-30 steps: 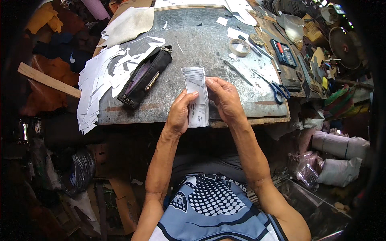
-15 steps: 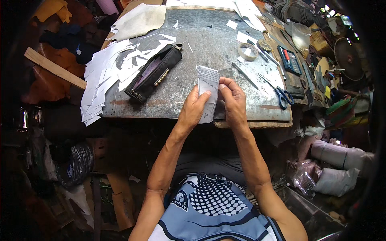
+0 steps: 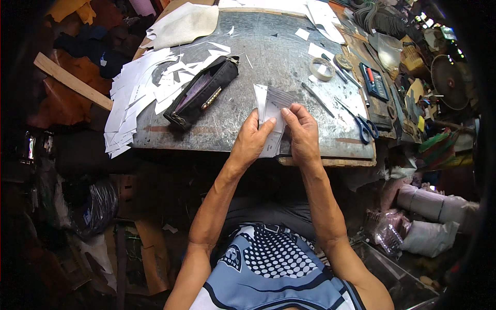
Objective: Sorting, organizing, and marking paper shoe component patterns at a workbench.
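Soft daylight falls from about twelve o'clock, brightest on the grey worktop (image 3: 289, 62), which shows a dull sheen. Below it lies deep shadow. Fisheye bending curves straight edges, and black vignetting swallows three and nine o'clock. Centre focus is sharp.

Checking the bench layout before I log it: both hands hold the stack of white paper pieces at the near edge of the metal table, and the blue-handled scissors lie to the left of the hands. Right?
Not quite. In the head view the blue-handled scissors lie to the right of the hands, not the left. The rest holds: left hand and right hand both hold the stack of white paper pieces at the near edge of the metal table.
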`<state>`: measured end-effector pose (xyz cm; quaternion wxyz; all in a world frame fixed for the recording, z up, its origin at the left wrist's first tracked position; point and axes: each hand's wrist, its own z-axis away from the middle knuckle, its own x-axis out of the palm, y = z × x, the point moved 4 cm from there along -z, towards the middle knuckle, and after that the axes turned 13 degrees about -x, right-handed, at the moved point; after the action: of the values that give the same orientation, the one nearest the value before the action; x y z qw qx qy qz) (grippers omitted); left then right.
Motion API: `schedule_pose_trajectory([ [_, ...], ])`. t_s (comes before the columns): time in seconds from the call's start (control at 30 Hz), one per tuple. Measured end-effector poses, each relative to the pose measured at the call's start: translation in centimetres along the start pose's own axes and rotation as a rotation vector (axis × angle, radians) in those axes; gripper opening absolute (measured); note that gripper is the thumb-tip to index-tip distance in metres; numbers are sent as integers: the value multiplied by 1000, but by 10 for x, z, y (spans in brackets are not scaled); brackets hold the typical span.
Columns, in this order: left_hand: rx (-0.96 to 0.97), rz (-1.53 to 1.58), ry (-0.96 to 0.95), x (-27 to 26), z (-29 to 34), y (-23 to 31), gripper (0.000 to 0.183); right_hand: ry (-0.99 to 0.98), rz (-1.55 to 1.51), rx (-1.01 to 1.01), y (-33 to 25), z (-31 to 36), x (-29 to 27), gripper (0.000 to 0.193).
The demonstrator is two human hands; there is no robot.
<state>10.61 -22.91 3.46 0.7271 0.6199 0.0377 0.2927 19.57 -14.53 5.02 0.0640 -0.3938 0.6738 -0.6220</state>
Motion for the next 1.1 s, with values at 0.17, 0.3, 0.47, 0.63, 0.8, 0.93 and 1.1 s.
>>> schedule_pose_trajectory([
  [0.17, -48, 168, -72, -6, 3, 5, 32, 31, -8, -14, 2, -3, -6, 15],
  [0.3, -152, 232, -55, -20, 6, 7, 38, 34, 8, -8, 1, -6, -8, 14],
  [0.47, -125, 153, -31, -23, -1, 5, 29, -1, 49, 1, 3, -7, -8, 13],
  [0.63, -131, 209, -30, -30, -5, 8, 23, 104, -2, 5, -7, -9, -18, 14],
  [0.8, -173, 200, -8, -38, -5, 14, 26, 163, -76, -26, -21, -16, -52, 13],
  [0.93, -183, 187, 21, -39, -6, 16, 26, 175, -109, -25, -29, -16, -53, 12],
  [1.1, -180, 137, 12, -39, -8, 17, 28, 174, -133, -4, -26, -16, -51, 15],
])
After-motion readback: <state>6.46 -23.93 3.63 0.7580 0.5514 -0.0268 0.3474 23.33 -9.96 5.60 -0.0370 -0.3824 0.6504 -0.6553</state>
